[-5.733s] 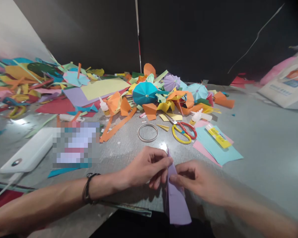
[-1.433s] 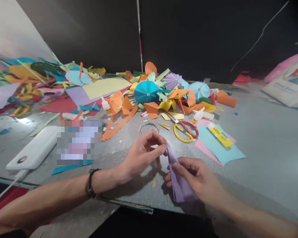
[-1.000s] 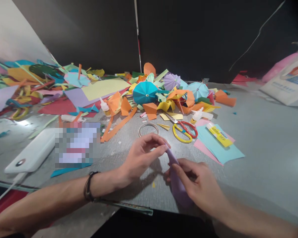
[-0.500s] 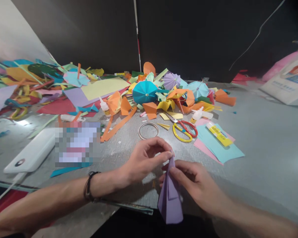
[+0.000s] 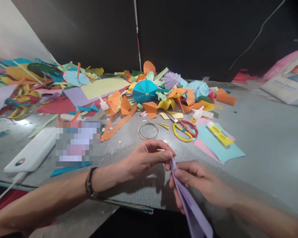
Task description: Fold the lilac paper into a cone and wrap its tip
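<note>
A folded piece of purple paper [image 5: 192, 206] hangs between my hands over the table's front edge, its narrow tip up and its wide layered end slanting down to the right. My left hand [image 5: 150, 157] pinches the tip between thumb and fingers. Lower down, my right hand [image 5: 195, 178] grips the paper with the thumb on the near face and the fingers behind it. Beyond my hands lie a ring-shaped tape roll [image 5: 139, 131], a small yellow paper cone [image 5: 164, 126] and scissors [image 5: 185, 130] with red and yellow handles.
A yellow glue tube [image 5: 220, 134] rests on blue paper [image 5: 229, 152] at right. Small glue bottles [image 5: 198, 114], pinwheel-folded paper discs [image 5: 145, 91] and heaped scraps line the back. A white power bank [image 5: 33, 150] with a cable lies left, beside a blurred-out patch. A bag [image 5: 288, 81] stands far right.
The purple paper's wide end has swung to the right and now shows more edge-on. My right hand has shifted slightly right with it; my left hand still pinches the tip.
</note>
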A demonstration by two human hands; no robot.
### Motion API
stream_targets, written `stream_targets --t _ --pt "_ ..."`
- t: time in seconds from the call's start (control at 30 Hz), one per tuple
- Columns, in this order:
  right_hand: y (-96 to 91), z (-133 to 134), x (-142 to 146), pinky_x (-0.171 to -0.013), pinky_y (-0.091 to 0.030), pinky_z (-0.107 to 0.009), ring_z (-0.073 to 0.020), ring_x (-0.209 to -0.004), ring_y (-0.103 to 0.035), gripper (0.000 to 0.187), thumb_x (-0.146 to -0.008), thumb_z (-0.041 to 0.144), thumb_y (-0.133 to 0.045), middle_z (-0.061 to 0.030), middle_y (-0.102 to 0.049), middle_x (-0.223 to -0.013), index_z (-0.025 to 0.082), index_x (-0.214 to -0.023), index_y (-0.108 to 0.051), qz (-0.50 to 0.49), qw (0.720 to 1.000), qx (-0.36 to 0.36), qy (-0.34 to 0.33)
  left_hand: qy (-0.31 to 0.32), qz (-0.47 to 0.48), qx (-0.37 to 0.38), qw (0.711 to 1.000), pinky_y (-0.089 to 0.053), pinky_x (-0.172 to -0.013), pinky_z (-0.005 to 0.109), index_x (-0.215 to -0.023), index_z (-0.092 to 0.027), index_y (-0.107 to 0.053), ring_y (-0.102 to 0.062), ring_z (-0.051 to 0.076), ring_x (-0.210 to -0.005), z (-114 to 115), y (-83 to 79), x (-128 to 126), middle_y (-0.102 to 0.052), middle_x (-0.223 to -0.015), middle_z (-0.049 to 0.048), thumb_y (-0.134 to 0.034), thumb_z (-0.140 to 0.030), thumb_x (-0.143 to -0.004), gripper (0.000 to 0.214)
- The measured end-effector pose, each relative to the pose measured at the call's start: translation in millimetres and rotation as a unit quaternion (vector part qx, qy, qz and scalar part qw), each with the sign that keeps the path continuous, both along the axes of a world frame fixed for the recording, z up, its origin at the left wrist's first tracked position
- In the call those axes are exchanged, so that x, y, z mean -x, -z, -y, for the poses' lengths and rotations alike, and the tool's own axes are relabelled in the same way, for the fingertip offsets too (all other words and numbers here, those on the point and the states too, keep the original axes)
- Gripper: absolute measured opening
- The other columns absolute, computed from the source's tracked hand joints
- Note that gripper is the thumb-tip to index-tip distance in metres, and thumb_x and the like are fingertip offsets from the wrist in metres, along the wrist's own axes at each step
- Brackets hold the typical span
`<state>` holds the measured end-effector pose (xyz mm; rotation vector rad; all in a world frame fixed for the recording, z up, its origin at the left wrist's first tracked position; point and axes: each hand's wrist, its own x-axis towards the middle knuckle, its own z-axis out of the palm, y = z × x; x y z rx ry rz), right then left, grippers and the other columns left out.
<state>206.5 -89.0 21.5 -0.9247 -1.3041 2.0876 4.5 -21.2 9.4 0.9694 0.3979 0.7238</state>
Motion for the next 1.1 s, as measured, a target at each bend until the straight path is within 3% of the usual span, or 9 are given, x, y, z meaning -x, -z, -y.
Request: stream_targets --t 0.1,0.3,0.4,0.5,0.63,0.73,0.83,1.1 --pt "3.4 -6 -6 -0.044 -0.047 -0.02 -0.0106 -0.042 -0.058 0.042 -0.101 0.057 -0.06 -0.0012 -0.068 -0.062 0.015 -0.099 -0.064 -0.048 0.997 0.051 -0.043 0.034 0.017 0.002 0.999 -0.054 -0.064 0.022 -0.089 -0.015 -0.079 -0.067 0.011 -0.064 -1 -4.3 2 -0.072 -0.079 0.0045 -0.084 -0.028 -0.085 0.014" --pt "10.3 -13 -10 -0.038 -0.039 -0.019 -0.0084 -0.033 -0.044 0.044 -0.097 0.055 -0.065 0.0032 -0.056 -0.048 0.012 -0.098 -0.069 -0.123 0.987 0.096 -0.05 0.061 0.057 -0.032 0.996 -0.058 -0.069 0.025 -0.091 -0.018 -0.082 -0.072 0.013 -0.07 -3 -10.0 3 -0.071 -0.088 0.0041 -0.085 -0.02 -0.084 0.007" --pt "11.1 -11 -9 -0.038 -0.041 -0.02 -0.0097 -0.034 -0.048 0.047 -0.098 0.057 -0.061 0.0009 -0.059 -0.05 0.011 -0.092 -0.069 -0.125 0.984 0.098 -0.074 0.049 0.058 -0.041 0.996 -0.059 -0.069 0.025 -0.087 -0.017 -0.082 -0.071 0.011 -0.069 -2 -7.8 2 -0.071 -0.089 0.0036 -0.086 -0.018 -0.083 0.005" --pt "3.2 -8 -7 -0.051 -0.052 -0.021 -0.0122 -0.05 -0.065 0.047 -0.1 0.056 -0.059 -0.0052 -0.07 -0.066 0.011 -0.094 -0.07 -0.11 0.988 0.095 -0.045 0.028 0.052 -0.046 0.997 -0.058 -0.067 0.023 -0.086 -0.018 -0.082 -0.069 0.01 -0.068 -2 -5.2 1 -0.071 -0.088 0.0031 -0.086 -0.018 -0.083 0.004" --pt "-13.5 -4 -7 -0.084 -0.059 -0.03 -0.0178 -0.084 -0.076 0.041 -0.102 0.052 -0.06 -0.0104 -0.077 -0.091 0.012 -0.101 -0.07 -0.044 0.999 0.01 0.023 -0.007 0.042 -0.04 0.998 -0.058 -0.068 0.022 -0.084 -0.018 -0.082 -0.069 0.01 -0.072 -1 -3.7 1 -0.071 -0.087 0.0028 -0.088 -0.019 -0.081 0.007" --pt "-20.6 -1 -10 -0.078 -0.06 -0.032 -0.018 -0.081 -0.075 0.037 -0.102 0.051 -0.06 -0.008 -0.076 -0.091 0.015 -0.104 -0.067 0.041 0.996 -0.074 0.023 -0.016 0.035 -0.044 0.998 -0.059 -0.065 0.024 -0.084 -0.019 -0.082 -0.069 0.011 -0.07 1 -4.3 1 -0.07 -0.088 0.0027 -0.088 -0.021 -0.081 0.007" --pt "-22.4 4 -12 -0.069 -0.06 -0.031 -0.0178 -0.075 -0.073 0.041 -0.104 0.056 -0.055 -0.0076 -0.075 -0.09 0.017 -0.109 -0.066 0.115 0.988 -0.105 -0.001 -0.017 0.008 -0.055 0.998 -0.059 -0.063 0.026 -0.082 -0.017 -0.081 -0.068 0.012 -0.066 3 -5.8 1 -0.069 -0.089 0.0033 -0.089 -0.025 -0.079 0.011" --pt "-21.1 8 -7 -0.063 -0.057 -0.026 -0.0157 -0.07 -0.07 0.047 -0.109 0.054 -0.038 -0.0068 -0.074 -0.084 0.016 -0.101 -0.066 0.186 0.958 -0.217 0.004 -0.029 -0.008 -0.05 0.998 -0.06 -0.061 0.027 -0.076 -0.015 -0.079 -0.067 0.013 -0.063 4 -7.6 1 -0.069 -0.085 0.0032 -0.092 -0.028 -0.075 0.019"
